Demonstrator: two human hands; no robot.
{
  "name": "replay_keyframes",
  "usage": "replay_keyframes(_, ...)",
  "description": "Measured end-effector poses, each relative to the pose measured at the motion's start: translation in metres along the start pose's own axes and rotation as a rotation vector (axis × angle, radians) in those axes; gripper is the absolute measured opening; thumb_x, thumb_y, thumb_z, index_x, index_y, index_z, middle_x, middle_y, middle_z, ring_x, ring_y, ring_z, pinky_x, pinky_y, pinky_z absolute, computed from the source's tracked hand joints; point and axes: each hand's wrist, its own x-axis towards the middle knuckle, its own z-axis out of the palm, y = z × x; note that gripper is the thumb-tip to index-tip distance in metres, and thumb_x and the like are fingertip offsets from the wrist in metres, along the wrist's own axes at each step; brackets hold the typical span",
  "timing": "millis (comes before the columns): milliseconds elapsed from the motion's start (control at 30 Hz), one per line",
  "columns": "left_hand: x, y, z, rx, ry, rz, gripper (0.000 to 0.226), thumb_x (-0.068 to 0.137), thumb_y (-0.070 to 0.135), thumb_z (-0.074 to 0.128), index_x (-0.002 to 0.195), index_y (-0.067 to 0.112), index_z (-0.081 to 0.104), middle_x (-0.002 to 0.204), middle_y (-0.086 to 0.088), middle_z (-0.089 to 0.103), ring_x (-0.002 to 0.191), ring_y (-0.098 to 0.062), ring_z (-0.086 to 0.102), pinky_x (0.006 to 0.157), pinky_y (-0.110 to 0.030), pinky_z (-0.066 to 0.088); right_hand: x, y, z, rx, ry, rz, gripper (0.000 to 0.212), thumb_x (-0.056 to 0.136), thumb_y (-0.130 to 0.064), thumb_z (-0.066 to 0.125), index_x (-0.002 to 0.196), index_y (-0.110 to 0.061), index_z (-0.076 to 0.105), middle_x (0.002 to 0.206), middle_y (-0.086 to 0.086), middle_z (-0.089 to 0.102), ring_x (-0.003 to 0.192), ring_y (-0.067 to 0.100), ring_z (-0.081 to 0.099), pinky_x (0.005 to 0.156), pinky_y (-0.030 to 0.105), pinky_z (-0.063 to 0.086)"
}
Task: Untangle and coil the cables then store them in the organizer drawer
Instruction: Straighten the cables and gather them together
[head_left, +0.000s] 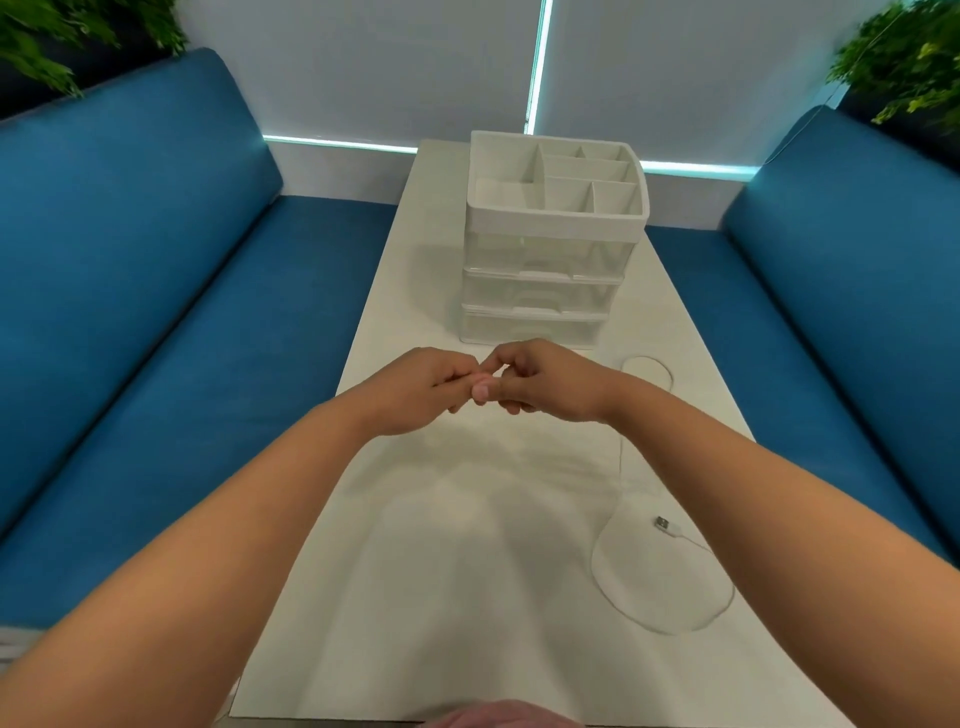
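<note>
A thin white cable (602, 566) lies on the white table (467, 597) at the right, in a wide loop ending in a USB plug (662, 523). A second small loop (649, 364) shows behind my right wrist. My left hand (415, 389) and my right hand (545, 384) meet fingertip to fingertip above the table's middle, fingers curled, pinching what seems to be the cable's other end; that end is hidden between the fingers. The white organizer (550, 218) stands just beyond my hands, its three translucent drawers (535, 291) pushed in.
Blue sofa cushions run along both sides of the narrow table, left (156, 312) and right (857, 312). The organizer's top tray has several open compartments. Green plants sit in both upper corners. White blinds fill the back wall.
</note>
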Motion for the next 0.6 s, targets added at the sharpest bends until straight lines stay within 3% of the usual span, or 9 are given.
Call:
replay_keyframes(100,-0.001,0.0,-0.001,0.019,-0.019,-0.035,0.036,0.099,0.038,0.05,0.079,0.01,0.063,0.06,0.008,0.056,0.047,0.0,0.045,0.047,-0.01,0.034,0.001,0.001,-0.003,-0.126,0.035,0.011,0.038,0.081,-0.048,0.071,0.072,-0.011,0.069,0.047,-0.011,0.047,0.048,0.008,0.04,0.052,0.021,0.033)
replay_keyframes(200,0.0,0.001,-0.003,0.011,-0.042,-0.076,0.041,0.095,0.046,0.053,0.075,0.011,0.061,0.052,0.006,0.053,0.047,-0.008,0.048,0.049,-0.016,0.039,0.0,0.004,-0.007,-0.091,0.012,-0.006,0.032,0.082,-0.044,0.071,0.059,-0.024,0.067,0.044,-0.011,0.042,0.046,0.007,0.036,0.052,0.02,0.031)
replay_keyframes(267,0.0,0.002,-0.005,0.029,-0.037,-0.1,0.048,0.091,0.054,0.056,0.069,0.011,0.058,0.052,0.001,0.051,0.047,-0.013,0.046,0.047,-0.018,0.039,-0.002,0.008,-0.01,-0.044,-0.051,-0.035,0.026,0.087,-0.038,0.068,0.066,-0.025,0.07,0.048,-0.011,0.044,0.051,0.01,0.035,0.059,0.026,0.032)
replay_keyframes(333,0.001,0.002,-0.006,0.052,-0.027,-0.115,0.053,0.086,0.061,0.058,0.065,0.012,0.057,0.054,-0.003,0.05,0.049,-0.015,0.045,0.049,-0.021,0.038,-0.004,0.012,-0.012,-0.032,-0.089,-0.038,0.021,0.092,-0.036,0.063,0.09,-0.018,0.074,0.053,-0.012,0.047,0.057,0.011,0.038,0.066,0.028,0.033)
replay_keyframes(400,0.003,0.001,-0.006,0.064,-0.018,-0.112,0.052,0.084,0.063,0.057,0.066,0.014,0.06,0.052,0.003,0.047,0.05,-0.013,0.042,0.054,-0.026,0.038,-0.003,0.016,-0.013,-0.031,-0.091,-0.036,0.021,0.095,-0.035,0.059,0.098,-0.018,0.071,0.056,-0.012,0.047,0.06,0.013,0.04,0.067,0.03,0.034)
replay_keyframes(500,0.004,0.004,-0.007,0.017,-0.053,-0.079,0.042,0.09,0.057,0.054,0.075,0.022,0.068,0.052,0.011,0.04,0.051,-0.006,0.037,0.058,-0.024,0.034,-0.001,0.019,-0.013,0.015,-0.058,-0.038,0.021,0.093,-0.036,0.059,0.089,-0.016,0.066,0.055,-0.012,0.043,0.057,0.014,0.036,0.064,0.035,0.032)
replay_keyframes(600,0.002,0.005,-0.008,0.024,-0.126,-0.053,0.032,0.098,0.049,0.046,0.096,0.029,0.071,0.074,0.008,0.051,0.071,-0.008,0.046,0.067,-0.024,0.038,-0.003,0.022,-0.019,-0.076,0.024,0.01,0.029,0.092,-0.038,0.061,0.074,-0.017,0.064,0.052,-0.014,0.045,0.051,0.005,0.039,0.062,0.028,0.035)
